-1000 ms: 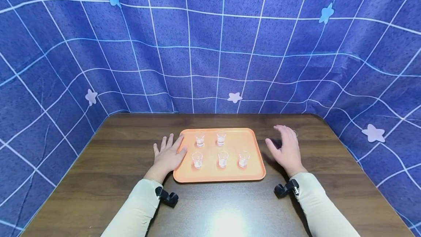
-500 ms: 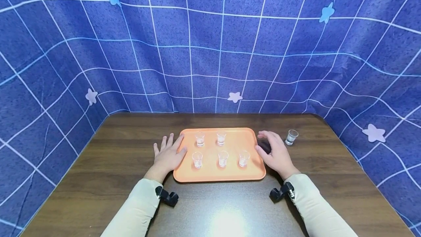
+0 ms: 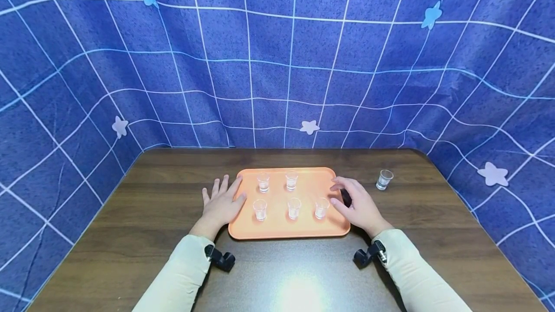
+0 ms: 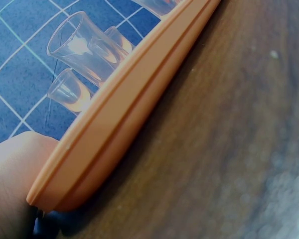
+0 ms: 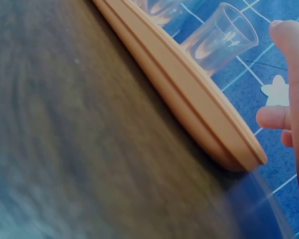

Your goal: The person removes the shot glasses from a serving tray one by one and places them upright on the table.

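Note:
An orange tray [image 3: 277, 230] lies on the table, bearing several small clear shot glasses in two rows. My left hand [image 3: 220, 206] rests at the tray's left edge with its fingers spread, the thumb over the rim. Over the tray's right edge hovers my right hand [image 3: 357, 206], fingers loosely bent with nothing between them. Its thumb [image 5: 289, 45] is close to the rim of the front right shot glass [image 3: 321, 209], with a small gap showing in the right wrist view. Another shot glass [image 3: 384, 180] stands off the tray, to the right of my right hand.
The wooden table [image 3: 165, 196] ends at a blue curtain [image 3: 277, 85] with white lines and stars, which hangs behind it and along both sides. The back row holds two glasses, including a back left glass [image 3: 263, 183].
My right hand has moved left, away from the lone shot glass, which now shows, to the tray's right edge beside the front right glass. My left hand has stayed put.

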{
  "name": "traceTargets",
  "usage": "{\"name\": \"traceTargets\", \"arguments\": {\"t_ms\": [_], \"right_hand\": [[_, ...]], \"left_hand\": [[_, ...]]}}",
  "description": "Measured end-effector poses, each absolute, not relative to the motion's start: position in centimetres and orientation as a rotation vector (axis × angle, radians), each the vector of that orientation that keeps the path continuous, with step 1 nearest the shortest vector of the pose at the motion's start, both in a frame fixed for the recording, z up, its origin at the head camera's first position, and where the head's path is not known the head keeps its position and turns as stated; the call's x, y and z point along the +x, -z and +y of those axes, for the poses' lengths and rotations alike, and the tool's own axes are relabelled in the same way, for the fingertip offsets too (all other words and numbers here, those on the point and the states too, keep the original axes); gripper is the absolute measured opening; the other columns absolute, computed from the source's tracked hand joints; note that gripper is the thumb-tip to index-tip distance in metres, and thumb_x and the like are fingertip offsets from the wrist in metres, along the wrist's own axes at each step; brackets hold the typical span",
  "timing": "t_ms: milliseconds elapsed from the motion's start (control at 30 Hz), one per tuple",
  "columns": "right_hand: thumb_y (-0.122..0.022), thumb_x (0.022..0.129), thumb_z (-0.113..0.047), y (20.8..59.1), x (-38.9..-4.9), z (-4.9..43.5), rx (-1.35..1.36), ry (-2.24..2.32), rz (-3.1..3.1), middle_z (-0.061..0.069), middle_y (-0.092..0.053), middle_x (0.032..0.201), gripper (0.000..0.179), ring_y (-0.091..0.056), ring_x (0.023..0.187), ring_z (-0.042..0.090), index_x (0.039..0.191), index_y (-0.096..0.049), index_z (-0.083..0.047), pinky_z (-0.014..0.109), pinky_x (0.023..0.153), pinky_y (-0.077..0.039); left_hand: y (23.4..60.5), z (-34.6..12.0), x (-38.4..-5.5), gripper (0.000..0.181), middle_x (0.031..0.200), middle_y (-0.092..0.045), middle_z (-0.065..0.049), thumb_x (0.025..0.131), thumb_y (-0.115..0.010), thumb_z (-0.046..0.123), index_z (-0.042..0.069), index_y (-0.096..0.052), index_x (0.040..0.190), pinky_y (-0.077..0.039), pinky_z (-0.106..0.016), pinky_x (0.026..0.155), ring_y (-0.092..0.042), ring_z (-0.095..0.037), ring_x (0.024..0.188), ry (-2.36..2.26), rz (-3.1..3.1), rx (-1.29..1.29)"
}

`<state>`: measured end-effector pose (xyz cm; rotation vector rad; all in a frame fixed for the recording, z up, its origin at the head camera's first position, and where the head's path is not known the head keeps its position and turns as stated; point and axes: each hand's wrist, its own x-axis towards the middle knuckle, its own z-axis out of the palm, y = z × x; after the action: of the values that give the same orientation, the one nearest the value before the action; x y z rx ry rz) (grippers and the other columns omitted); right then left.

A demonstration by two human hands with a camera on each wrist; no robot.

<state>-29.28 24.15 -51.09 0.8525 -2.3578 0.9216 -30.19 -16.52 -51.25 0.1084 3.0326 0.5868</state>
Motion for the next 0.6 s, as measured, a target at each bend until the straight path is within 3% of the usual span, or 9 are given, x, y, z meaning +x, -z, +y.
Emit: {"name": "traceTargets", "arguments": {"t_ms": [333,600], "right_hand": [[-0.077,0.086,-0.024,51.3,-29.1,23.4,0.939,-0.963,-2.359,-0.001,-0.073,0.107,0.054,-0.062,0.113,0.02,0.132,-0.058,-0.003,0.037,0.103,-0.04],[-0.077,0.084,-0.025,51.2,-28.8,23.1,0.995,-0.962,-2.368,-0.004,-0.071,0.109,0.055,-0.062,0.111,0.019,0.133,-0.058,-0.008,0.038,0.1,-0.043]], "left_hand": [[51.4,-16.6,-30.2,0.065,0.169,-0.008,-0.018,0.104,-0.036,0.052,0.028,-0.021,0.163,0.014,-0.071,0.113,0.004,-0.044,0.153,-0.586,3.034,0.1],[51.4,-16.6,-30.3,0.066,0.169,-0.008,-0.018,0.104,-0.035,0.053,0.028,-0.021,0.163,0.014,-0.07,0.113,0.004,-0.044,0.153,-0.585,3.034,0.104]]}}
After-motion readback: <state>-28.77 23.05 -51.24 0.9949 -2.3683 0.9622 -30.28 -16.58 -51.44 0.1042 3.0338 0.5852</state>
